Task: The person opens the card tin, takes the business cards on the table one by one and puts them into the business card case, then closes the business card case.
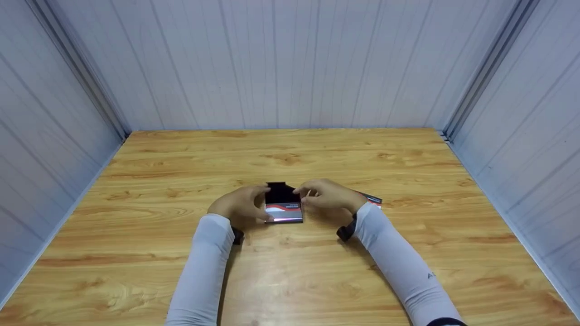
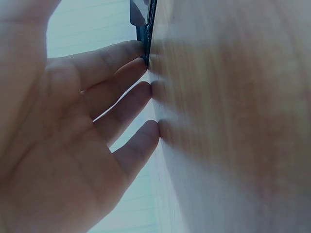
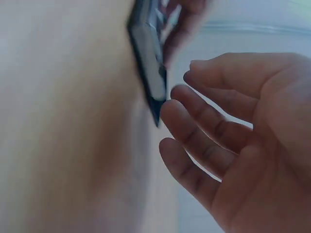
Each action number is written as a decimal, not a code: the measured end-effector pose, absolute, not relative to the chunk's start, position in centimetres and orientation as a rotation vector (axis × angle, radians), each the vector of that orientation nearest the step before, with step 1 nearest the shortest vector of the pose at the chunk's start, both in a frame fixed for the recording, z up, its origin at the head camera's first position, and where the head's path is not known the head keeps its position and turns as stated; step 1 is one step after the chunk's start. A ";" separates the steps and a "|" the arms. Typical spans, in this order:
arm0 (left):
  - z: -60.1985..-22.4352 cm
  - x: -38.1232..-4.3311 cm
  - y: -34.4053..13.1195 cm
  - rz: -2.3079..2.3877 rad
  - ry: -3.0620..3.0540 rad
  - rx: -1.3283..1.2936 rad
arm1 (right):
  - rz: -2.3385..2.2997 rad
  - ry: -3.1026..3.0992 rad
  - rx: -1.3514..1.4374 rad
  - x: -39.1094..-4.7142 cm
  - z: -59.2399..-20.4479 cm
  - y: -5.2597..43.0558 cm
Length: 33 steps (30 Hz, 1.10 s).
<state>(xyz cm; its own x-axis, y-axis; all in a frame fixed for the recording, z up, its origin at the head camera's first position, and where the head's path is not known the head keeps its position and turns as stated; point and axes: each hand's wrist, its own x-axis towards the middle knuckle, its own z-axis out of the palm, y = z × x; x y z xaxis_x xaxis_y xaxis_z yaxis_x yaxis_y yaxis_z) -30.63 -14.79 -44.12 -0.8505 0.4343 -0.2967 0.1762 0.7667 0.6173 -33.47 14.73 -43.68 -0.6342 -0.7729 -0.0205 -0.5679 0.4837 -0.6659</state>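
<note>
A flat card case (image 1: 283,194) lies unfolded on the table, with a black inner side at the back. A printed card (image 1: 284,212) in red, white and grey fills its front part. My left hand (image 1: 242,202) holds the case at its left side, thumb at the front corner and fingers farther back. In the left wrist view, some fingertips rest on the wood beside the black case edge (image 2: 147,43). My right hand (image 1: 327,194) is by the case's right edge, fingers loosely bent. In the right wrist view its fingertips are near the case (image 3: 148,53), with nothing visible between them.
Another printed card or flat piece (image 1: 372,199) lies on the wooden table (image 1: 285,154), partly hidden behind my right wrist. White panelled walls (image 1: 290,63) enclose the table at the back and on both sides.
</note>
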 end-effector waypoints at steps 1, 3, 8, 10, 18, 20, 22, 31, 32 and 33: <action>-44.1 -30.6 -14.8 0.833 2.531 0.464 | -0.919 2.428 -1.105 -33.6 -43.4 15.2; -44.2 -30.5 -14.8 0.845 2.527 0.466 | -0.934 2.453 -1.040 -33.8 -42.9 16.1; -44.3 -30.5 -15.0 0.848 2.532 0.486 | -0.951 2.469 -0.912 -34.2 -42.0 18.2; -44.3 -30.5 -14.9 0.841 2.538 0.498 | -0.956 2.464 -0.868 -34.3 -41.8 18.9; -44.4 -30.8 -14.8 0.842 2.528 0.505 | -0.885 2.488 -0.671 -34.2 -41.0 21.8; -44.3 -30.8 -14.8 0.837 2.529 0.504 | -0.846 2.512 -0.637 -34.3 -40.8 22.5; -44.3 -30.8 -14.8 0.830 2.532 0.504 | -0.839 2.523 -0.608 -34.4 -40.7 23.2; -44.3 -30.6 -15.0 0.836 2.536 0.499 | -0.830 2.561 -0.534 -34.7 -40.7 24.8; -44.2 -30.6 -15.0 0.836 2.535 0.503 | -0.813 2.565 -0.527 -34.7 -40.7 24.9; -44.2 -30.6 -15.0 0.835 2.536 0.504 | -0.796 2.564 -0.509 -34.7 -40.8 24.9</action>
<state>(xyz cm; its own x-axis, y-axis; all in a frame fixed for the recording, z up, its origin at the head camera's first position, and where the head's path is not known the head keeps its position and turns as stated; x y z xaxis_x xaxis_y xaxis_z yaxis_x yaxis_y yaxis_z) -30.60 -15.01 -44.19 -0.8455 0.4574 -0.2755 0.2041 0.7536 0.6249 -34.67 24.93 -40.75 -0.8510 -0.4511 -0.2690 -0.2196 0.7708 -0.5981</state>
